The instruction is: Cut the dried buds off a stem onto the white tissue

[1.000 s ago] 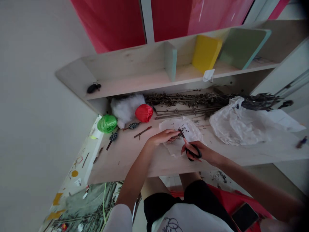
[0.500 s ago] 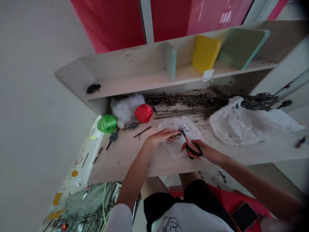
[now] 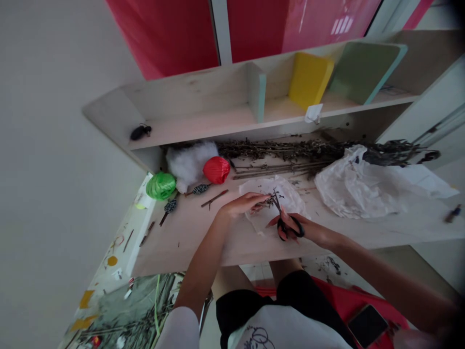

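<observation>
On bench (image 3: 189, 237), over paper (image 3: 292, 194): right hand (image 3: 303, 229), grip closed through scissors (image 3: 286, 224) loops; left hand (image 3: 241, 204), grip pinching twig (image 3: 267, 202) at the blades. Looks light, dry, brittle; best held on bare stem, gently.

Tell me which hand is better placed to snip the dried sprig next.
Right, most likely: the right hand grips the black scissors, blades at the dried sprig; the left hand pinches that sprig above the white paper.
</observation>
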Demonstrator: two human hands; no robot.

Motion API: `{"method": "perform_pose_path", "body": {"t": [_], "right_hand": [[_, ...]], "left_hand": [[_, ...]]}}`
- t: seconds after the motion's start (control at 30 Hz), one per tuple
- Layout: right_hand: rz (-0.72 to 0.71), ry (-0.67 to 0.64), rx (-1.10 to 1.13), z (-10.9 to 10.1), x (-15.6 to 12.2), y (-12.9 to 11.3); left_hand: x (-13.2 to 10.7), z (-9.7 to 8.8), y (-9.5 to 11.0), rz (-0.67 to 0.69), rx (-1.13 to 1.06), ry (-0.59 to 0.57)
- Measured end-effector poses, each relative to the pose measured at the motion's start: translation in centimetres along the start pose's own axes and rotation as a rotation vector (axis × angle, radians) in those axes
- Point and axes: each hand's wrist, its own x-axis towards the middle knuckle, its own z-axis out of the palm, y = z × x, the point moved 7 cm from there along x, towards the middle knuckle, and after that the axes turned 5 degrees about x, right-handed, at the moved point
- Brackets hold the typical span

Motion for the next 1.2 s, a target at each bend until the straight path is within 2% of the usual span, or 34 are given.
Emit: {"method": "perform_pose_path", "body": {"t": [0.17, 0.37, 0.63, 0.83, 0.97, 1.13, 1.2], "right_hand": [[-0.009, -0.006, -0.011, 0.4, 0.2, -0.7], [-0.074, 0.019, -0.013, 0.0, 0.8, -0.1], [-0.026, 0.001, 0.006, -0.2, 0.4, 0.4], [0.01, -0.055, -0.009, 0.3, 0.1, 0.5], [0.016, -0.071, -0.003, 0.6, 0.0, 0.1], [-0.012, -0.054, -0.012, 0.5, 0.1, -0.3], [-0.018, -0.045, -0.018, 0.4, 0.1, -0.4]], "left_hand": [[0.2, 0.3, -0.4, 0.013, 0.008, -0.049], [0.2, 0.1, -0.3, 0.013, 0.019, -0.029], [0.0, 0.1, 0.3, -0.005, -0.006, 0.021], [0.2, 0.1, -0.3, -0.021, 0.014, 0.012], [0.3, 0.3, -0.4, -0.014, 0.011, -0.028], [-0.4, 1.4, 0.5, 0.01, 0.041, -0.142], [-0.4, 1.5, 0.6, 0.015, 0.052, -0.142]]}}
